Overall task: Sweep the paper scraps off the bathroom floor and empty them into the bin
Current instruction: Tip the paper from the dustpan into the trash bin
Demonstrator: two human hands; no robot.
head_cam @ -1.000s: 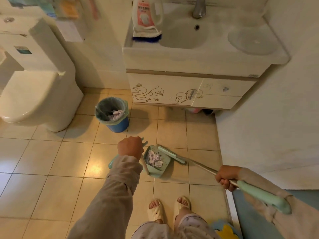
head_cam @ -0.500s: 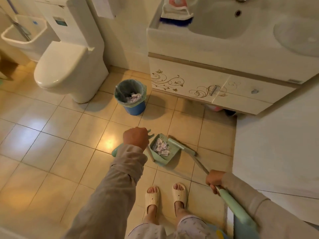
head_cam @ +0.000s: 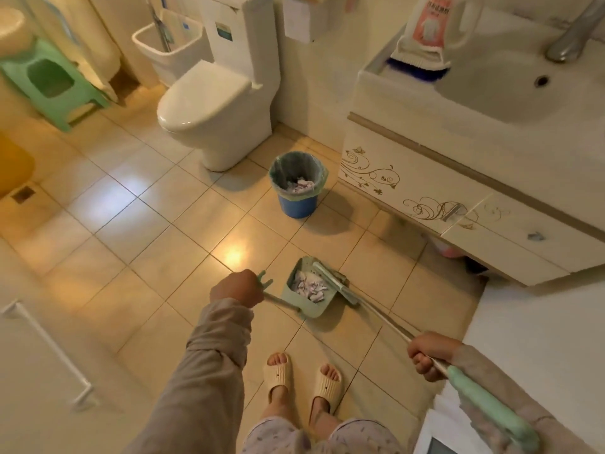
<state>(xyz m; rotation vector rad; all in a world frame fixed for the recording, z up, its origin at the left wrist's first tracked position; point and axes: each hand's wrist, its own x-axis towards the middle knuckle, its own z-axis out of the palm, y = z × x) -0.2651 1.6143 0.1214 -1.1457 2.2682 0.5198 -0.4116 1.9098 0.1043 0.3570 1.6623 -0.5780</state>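
A pale green dustpan (head_cam: 319,309) rests on the tiled floor just ahead of my feet, with a heap of white paper scraps (head_cam: 309,285) inside it. My left hand (head_cam: 236,288) is closed round the top of the dustpan's long handle. My right hand (head_cam: 427,353) grips the broom (head_cam: 332,279) by its metal shaft; the green broom head lies against the pan's right edge. A blue bin (head_cam: 297,183) with a green liner stands farther ahead, between toilet and vanity, holding some crumpled paper.
A white toilet (head_cam: 209,106) stands left of the bin, and a sink vanity (head_cam: 458,178) with scroll-patterned doors is on the right. A green plastic stool (head_cam: 49,81) sits at far left. My feet in beige slippers (head_cam: 302,376) are below the dustpan. A white wall edge is at right.
The view has swung left and pulled back, showing more of the toilet, stool and floor. Both hands keep their grips; dustpan and broom stay on the same tiles.
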